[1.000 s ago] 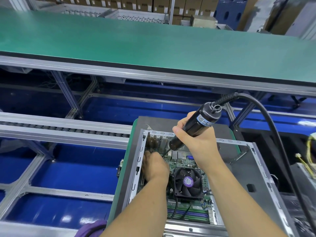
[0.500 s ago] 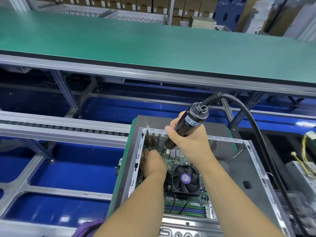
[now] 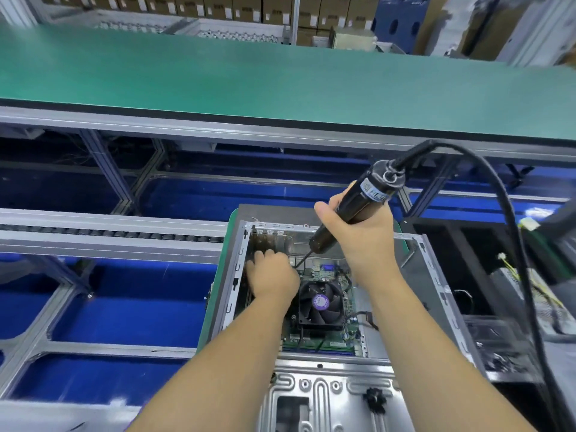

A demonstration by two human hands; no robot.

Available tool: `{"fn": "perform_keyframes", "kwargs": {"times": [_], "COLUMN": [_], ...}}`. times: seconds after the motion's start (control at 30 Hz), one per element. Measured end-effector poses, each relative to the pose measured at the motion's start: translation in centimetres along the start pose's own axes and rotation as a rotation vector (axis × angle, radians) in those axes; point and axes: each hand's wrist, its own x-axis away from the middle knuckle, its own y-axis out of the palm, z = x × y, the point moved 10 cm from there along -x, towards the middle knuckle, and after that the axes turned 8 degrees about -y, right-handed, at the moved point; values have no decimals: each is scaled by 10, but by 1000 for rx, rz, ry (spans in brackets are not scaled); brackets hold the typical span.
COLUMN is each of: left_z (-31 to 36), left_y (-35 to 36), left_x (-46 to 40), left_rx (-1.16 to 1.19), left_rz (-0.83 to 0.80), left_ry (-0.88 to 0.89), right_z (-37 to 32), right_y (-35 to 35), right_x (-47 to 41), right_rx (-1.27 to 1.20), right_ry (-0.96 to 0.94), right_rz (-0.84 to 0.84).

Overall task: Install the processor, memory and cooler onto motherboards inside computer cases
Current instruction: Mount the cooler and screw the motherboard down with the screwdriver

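Observation:
An open grey computer case (image 3: 436,275) lies on a green-edged pallet, with a green motherboard (image 3: 349,310) inside. A black cooler fan (image 3: 321,302) with a purple hub label sits on the board. My right hand (image 3: 363,235) grips a black electric screwdriver (image 3: 358,204), tilted, its bit pointing down at the board's far-left area. My left hand (image 3: 271,275) rests inside the case at the bit's tip, fingers curled down; what they touch is hidden.
The screwdriver's thick black cable (image 3: 511,244) arcs to the right. A green conveyor belt (image 3: 280,76) runs across the back, a roller rail (image 3: 109,235) at the left. Another case with loose wires (image 3: 530,291) sits at the right. Cardboard boxes (image 3: 218,7) line the far wall.
The view has shifted, so the case sits lower and more of its front panel shows. Both hands stay at the board's far-left area with the screwdriver bit pointed there.

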Motion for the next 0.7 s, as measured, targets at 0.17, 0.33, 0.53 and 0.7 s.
{"fn": "perform_keyframes", "kwargs": {"times": [0.17, 0.33, 0.53, 0.7], "left_z": [26, 27, 40, 51], "left_y": [-5, -30, -49, -52], "left_x": [28, 50, 65, 88], "left_rx": [224, 160, 331, 514], "left_rz": [-173, 10, 31, -38], "left_ry": [109, 126, 261, 336], "right_z": [-60, -123, -168, -199], "right_y": [-58, -88, -78, -32], "right_x": [19, 49, 65, 60], "right_rx": [-8, -50, -119, 36], "right_ry": [-131, -353, -485, -684], "right_rz": [343, 595, 611, 423]}}
